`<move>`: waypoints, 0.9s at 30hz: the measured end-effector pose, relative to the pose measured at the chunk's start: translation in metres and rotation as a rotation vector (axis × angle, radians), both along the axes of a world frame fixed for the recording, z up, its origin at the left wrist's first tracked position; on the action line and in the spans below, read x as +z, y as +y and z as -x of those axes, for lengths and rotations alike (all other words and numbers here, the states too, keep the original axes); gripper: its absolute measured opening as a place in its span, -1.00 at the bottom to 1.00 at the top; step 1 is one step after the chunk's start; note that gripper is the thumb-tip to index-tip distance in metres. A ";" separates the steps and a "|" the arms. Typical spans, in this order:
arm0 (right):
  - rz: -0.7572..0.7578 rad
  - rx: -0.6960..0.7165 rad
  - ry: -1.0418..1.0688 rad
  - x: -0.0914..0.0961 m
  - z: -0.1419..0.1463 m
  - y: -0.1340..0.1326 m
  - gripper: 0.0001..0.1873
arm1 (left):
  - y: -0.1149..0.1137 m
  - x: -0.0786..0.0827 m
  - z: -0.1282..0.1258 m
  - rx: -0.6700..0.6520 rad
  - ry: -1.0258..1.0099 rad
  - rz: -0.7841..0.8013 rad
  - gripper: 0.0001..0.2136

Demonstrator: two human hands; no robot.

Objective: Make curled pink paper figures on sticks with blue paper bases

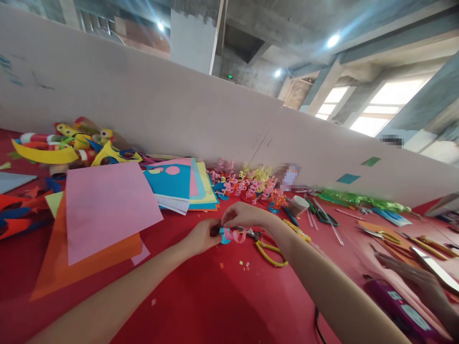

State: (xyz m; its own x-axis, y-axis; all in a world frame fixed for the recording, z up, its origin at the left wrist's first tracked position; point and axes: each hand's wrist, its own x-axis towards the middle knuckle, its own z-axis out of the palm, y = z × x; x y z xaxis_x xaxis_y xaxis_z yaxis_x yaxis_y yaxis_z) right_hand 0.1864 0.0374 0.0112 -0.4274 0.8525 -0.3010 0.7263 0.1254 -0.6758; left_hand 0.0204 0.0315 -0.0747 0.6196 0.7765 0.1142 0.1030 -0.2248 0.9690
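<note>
My left hand is closed, thumb and fingers pinching a small paper craft with a blue piece and a curled pink strip. Above it, the fingers of my right hand are pinched together close to the craft's top. Whatever lies between them is too small to make out. Yellow-handled pliers or scissors lie on the red table beside the craft, partly behind my right forearm. Small paper scraps are scattered in front of my hands.
Pink paper and orange paper lie at left. Curled paper crafts crowd the back by the white partition. Green scissors and a paper cup stand right. Another person's hand is near a purple device.
</note>
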 end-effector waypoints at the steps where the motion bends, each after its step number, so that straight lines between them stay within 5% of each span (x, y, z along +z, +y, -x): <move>1: 0.016 -0.002 0.015 -0.003 -0.002 0.004 -0.83 | 0.000 -0.001 0.000 -0.011 -0.022 0.019 -0.86; 11: 0.125 0.078 0.124 -0.017 -0.019 0.015 -0.80 | 0.003 -0.003 0.001 0.077 -0.122 0.178 -0.52; 27: -0.082 -0.285 0.557 -0.056 -0.016 -0.019 -0.66 | 0.013 0.014 0.007 0.120 -0.128 0.350 -0.55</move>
State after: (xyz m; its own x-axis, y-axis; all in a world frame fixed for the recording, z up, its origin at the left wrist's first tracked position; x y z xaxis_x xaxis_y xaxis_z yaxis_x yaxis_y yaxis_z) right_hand 0.2021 0.0188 -0.0451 -0.2540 0.9668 -0.0277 0.2802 0.0461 -0.9588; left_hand 0.0139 0.0445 -0.0612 0.5203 0.8481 -0.0998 -0.0182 0.1279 0.9916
